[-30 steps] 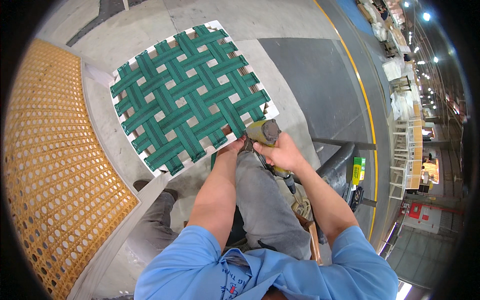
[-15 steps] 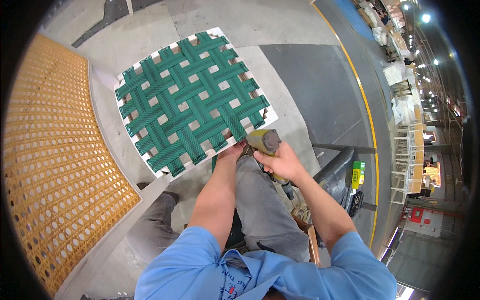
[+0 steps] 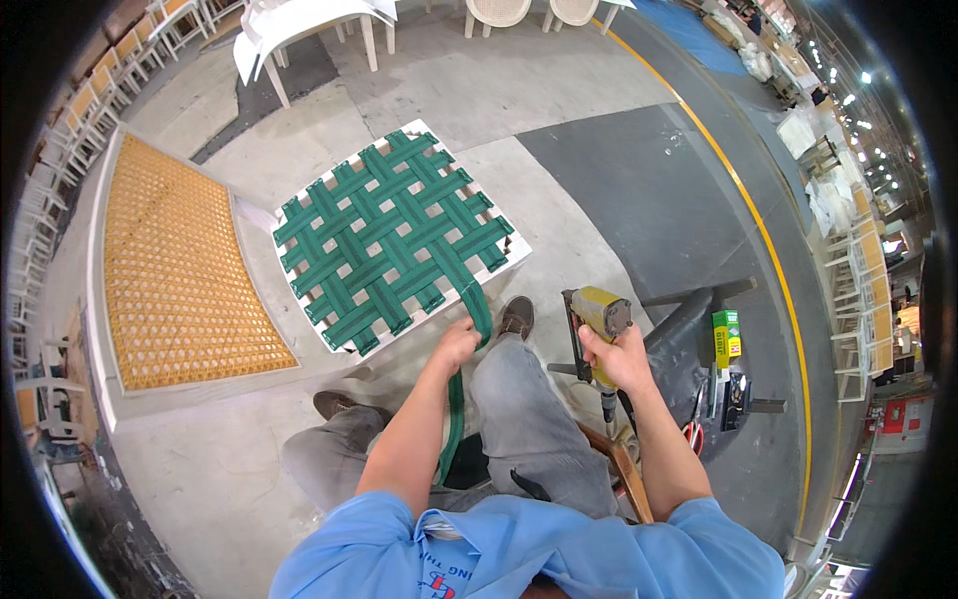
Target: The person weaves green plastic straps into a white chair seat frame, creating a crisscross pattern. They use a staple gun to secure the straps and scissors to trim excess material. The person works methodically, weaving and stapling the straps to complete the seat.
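A white chair seat frame (image 3: 514, 256) stands in front of me, its top covered with woven green webbing (image 3: 384, 245). One strap runs loose off the near right edge, and its tail, the green webbing strap (image 3: 455, 419), hangs down between my legs. My left hand (image 3: 457, 344) is closed on this strap just below the seat edge. Off to the right of the seat, my right hand (image 3: 621, 357) grips a yellow and black staple gun (image 3: 603, 311), apart from the frame. An air fitting sticks out at the gun's lower end.
The chair's cane back (image 3: 185, 280) rises at the left. To my right lie a green and yellow box (image 3: 726, 337) and red-handled scissors (image 3: 694, 437) on a black covering. A wooden piece (image 3: 629, 469) is beside my thigh. White chairs (image 3: 858, 299) line the far sides.
The staple gun has moved from the seat's near edge out to the right. My left hand has come from beneath the edge, now with the strap drawn out. The view has tilted up.
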Demonstrator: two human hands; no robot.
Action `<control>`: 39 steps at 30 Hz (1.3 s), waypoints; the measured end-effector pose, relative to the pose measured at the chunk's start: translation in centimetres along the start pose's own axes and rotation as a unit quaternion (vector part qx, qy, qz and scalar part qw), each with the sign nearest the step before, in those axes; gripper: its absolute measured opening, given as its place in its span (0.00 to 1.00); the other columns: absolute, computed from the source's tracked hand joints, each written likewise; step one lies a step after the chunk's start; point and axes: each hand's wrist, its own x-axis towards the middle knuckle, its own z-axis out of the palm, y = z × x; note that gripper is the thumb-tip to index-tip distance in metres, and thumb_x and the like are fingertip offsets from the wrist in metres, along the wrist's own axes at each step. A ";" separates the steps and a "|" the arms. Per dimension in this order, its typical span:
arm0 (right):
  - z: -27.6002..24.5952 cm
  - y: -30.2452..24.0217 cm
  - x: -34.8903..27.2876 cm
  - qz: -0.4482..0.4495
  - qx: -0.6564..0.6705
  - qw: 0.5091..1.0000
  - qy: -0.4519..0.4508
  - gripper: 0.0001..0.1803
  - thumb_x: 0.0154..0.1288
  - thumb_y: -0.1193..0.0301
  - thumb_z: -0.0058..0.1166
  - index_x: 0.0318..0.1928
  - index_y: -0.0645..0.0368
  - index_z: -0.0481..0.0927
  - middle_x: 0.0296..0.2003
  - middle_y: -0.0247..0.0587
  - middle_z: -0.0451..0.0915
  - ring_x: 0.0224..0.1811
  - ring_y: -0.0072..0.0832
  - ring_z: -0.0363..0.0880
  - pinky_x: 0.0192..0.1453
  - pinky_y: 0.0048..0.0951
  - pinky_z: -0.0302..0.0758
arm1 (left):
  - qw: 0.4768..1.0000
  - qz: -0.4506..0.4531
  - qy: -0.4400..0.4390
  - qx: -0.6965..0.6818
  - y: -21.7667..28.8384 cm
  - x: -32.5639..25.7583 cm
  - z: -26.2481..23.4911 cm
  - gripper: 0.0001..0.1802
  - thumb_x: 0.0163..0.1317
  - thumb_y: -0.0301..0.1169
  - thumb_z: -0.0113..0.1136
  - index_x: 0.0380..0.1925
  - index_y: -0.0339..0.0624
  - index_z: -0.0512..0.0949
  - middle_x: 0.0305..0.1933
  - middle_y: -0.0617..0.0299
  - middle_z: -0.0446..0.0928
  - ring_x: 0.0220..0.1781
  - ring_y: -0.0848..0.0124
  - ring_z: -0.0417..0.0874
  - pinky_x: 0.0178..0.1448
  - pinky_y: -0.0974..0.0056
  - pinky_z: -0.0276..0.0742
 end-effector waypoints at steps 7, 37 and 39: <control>1.6 0.3 3.4 0.007 0.014 0.996 -0.092 0.15 0.69 0.62 0.68 0.44 0.62 0.82 0.26 0.29 0.79 0.22 0.18 0.75 0.25 0.25 0.72 | 0.962 0.059 -0.074 -0.257 7.0 -1.8 -4.8 0.19 0.76 0.34 0.50 0.57 0.33 0.79 0.50 0.51 0.87 0.51 0.64 0.86 0.54 0.59 0.79; 13.0 -2.1 11.0 0.076 -0.128 0.969 -0.199 0.17 0.68 0.61 0.67 0.47 0.62 0.83 0.23 0.32 0.79 0.17 0.22 0.74 0.22 0.28 0.72 | 0.924 -0.107 -0.005 -0.367 9.5 3.8 -9.4 0.17 0.77 0.34 0.47 0.52 0.35 0.79 0.43 0.55 0.90 0.28 0.78 0.78 0.25 0.68 0.64; 12.9 -2.3 11.0 0.075 -0.157 0.966 -0.189 0.18 0.68 0.61 0.67 0.48 0.62 0.83 0.24 0.32 0.79 0.17 0.22 0.74 0.22 0.28 0.72 | 0.924 -0.124 -0.004 -0.362 9.2 4.2 -9.4 0.16 0.77 0.34 0.47 0.53 0.34 0.78 0.43 0.54 0.89 0.28 0.78 0.78 0.24 0.68 0.63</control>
